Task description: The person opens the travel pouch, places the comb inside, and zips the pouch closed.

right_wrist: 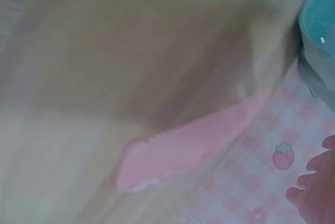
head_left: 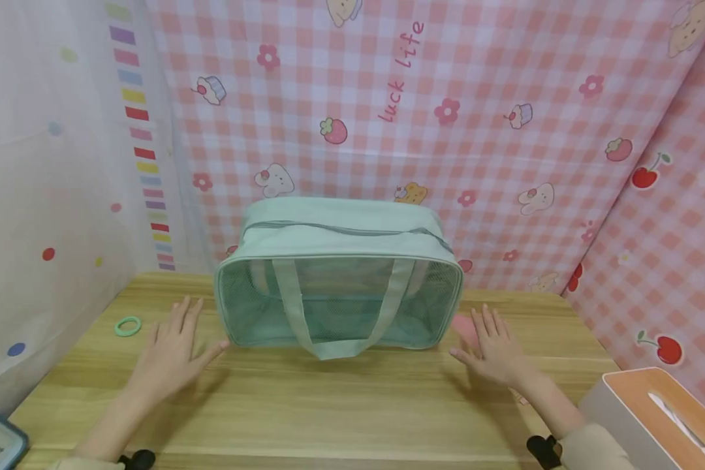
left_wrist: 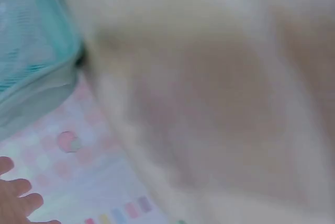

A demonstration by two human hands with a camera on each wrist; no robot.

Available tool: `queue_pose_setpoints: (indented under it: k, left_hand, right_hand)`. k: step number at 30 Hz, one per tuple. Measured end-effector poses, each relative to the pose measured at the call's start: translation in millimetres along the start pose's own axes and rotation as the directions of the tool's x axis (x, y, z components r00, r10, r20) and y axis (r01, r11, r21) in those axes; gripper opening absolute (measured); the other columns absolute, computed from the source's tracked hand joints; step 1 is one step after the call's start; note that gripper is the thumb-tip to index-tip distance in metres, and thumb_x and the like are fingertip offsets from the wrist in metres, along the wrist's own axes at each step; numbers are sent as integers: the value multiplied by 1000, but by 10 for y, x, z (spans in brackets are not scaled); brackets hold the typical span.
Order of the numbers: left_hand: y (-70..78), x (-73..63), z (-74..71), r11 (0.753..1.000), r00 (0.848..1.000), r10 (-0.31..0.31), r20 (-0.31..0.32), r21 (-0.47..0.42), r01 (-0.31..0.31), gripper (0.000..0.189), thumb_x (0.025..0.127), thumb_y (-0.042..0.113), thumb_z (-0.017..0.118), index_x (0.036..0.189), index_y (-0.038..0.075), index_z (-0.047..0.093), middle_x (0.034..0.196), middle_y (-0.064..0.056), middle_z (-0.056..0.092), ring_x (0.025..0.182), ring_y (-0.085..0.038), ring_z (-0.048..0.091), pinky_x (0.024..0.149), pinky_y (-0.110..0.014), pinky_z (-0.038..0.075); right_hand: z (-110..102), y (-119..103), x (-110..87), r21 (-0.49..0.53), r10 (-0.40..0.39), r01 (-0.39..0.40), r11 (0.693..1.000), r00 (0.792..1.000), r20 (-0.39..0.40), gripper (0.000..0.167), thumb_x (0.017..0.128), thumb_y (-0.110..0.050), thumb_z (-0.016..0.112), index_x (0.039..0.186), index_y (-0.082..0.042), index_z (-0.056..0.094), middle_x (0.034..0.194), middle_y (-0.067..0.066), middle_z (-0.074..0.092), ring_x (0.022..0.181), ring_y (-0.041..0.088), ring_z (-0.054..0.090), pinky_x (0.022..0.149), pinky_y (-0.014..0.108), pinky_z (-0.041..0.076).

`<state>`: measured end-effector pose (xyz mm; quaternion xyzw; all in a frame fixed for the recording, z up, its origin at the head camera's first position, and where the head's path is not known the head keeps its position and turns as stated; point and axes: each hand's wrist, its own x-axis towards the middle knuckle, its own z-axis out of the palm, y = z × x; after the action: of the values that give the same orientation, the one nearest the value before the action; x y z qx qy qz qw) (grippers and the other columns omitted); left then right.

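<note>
A mint-green zip bag (head_left: 341, 245) with see-through mesh sides stands upright on the table, its strap handle (head_left: 382, 313) hanging down the front. My left hand (head_left: 169, 352) is spread with straight fingers to the left of the bag, the thumb tip close to its lower corner; whether they touch cannot be told. On the other side, my right hand (head_left: 496, 352) is likewise spread and holds nothing. It hovers over or rests by a pink comb (right_wrist: 183, 153), partly hidden beneath it in the head view. Toothed along one edge, the comb lies flat on the wood.
A green ring (head_left: 128, 326) lies left of my left hand. At the front left corner is a blue-framed clock (head_left: 0, 437), partly cut off. A tissue box (head_left: 670, 405) with an orange top stands front right. Pink checked cloth (head_left: 358, 98) hangs behind the wooden table (head_left: 329, 411).
</note>
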<state>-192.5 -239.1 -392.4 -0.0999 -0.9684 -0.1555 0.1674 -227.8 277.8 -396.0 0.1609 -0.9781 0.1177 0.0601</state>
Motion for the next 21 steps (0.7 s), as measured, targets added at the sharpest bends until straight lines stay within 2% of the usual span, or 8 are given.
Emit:
queue_pose_setpoints:
  k: [3, 5, 6, 9, 12, 16, 18, 21]
  left_hand:
    - [105, 139, -104, 999, 991, 32, -129, -29, -36, 88, 84, 51, 58, 142, -3, 21, 143, -30, 25, 129, -49, 26, 99, -69, 22]
    - [184, 233, -174, 997, 973, 55, -226, -47, -67, 87, 81, 49, 62, 141, -2, 25, 141, -28, 31, 126, -47, 32, 99, -66, 27]
    - [223, 282, -208, 995, 958, 71, -278, -54, -89, 86, 80, 47, 65, 140, -2, 28, 140, -27, 34, 125, -47, 35, 100, -64, 29]
    - [341, 413, -305, 987, 901, 117, -418, -52, -152, 84, 73, 37, 74, 136, -2, 34, 136, -25, 40, 120, -45, 42, 96, -59, 37]
    - [478, 532, -402, 979, 839, 162, -520, -22, -202, 79, 68, 23, 80, 132, 0, 41, 131, -23, 46, 116, -41, 47, 88, -56, 45]
    - [657, 637, -488, 966, 770, 222, -599, 30, -255, 65, 67, 11, 81, 124, 3, 50, 122, -21, 52, 107, -37, 53, 78, -50, 50]
    - [717, 659, -492, 954, 737, 274, -618, 73, -292, 56, 69, 6, 78, 119, 1, 53, 116, -21, 54, 102, -36, 54, 77, -48, 51]
    - [770, 667, -461, 932, 691, 337, -639, 123, -340, 46, 71, 2, 75, 113, -3, 57, 107, -21, 58, 95, -35, 57, 75, -44, 53]
  right_hand:
    - [-122, 9, 88, 36, 14, -15, 999, 1000, 6, 88, 88, -47, 52, 139, 14, 17, 144, 38, 8, 132, 55, 6, 106, 67, 10]
    - [-203, 12, 145, 54, 18, -18, 998, 1000, 2, 85, 89, -45, 51, 139, 14, 17, 144, 39, 8, 132, 56, 6, 105, 67, 10]
    - [-241, 11, 172, 54, 18, -18, 998, 1000, 0, 84, 90, -44, 50, 138, 15, 17, 143, 40, 9, 131, 56, 7, 105, 67, 10]
    - [-326, 5, 246, 46, 27, -27, 999, 1000, -7, 80, 92, -43, 47, 138, 15, 17, 142, 40, 11, 130, 57, 10, 105, 67, 12]
    - [-372, 0, 309, 30, 40, -39, 999, 999, -6, 77, 93, -42, 45, 138, 15, 17, 141, 41, 13, 130, 58, 11, 104, 67, 14]
    - [-388, 2, 392, 2, 31, -31, 1000, 998, -50, 70, 93, -36, 49, 134, 16, 25, 137, 42, 23, 125, 59, 20, 101, 68, 22]
    - [-392, -1, 438, 0, 21, -21, 1000, 996, -84, 66, 92, -32, 52, 131, 17, 29, 133, 41, 30, 121, 58, 28, 98, 67, 28]
    - [-419, -24, 505, 45, 32, -29, 999, 996, -89, 61, 92, -28, 52, 129, 16, 33, 130, 40, 33, 118, 57, 33, 95, 65, 32]
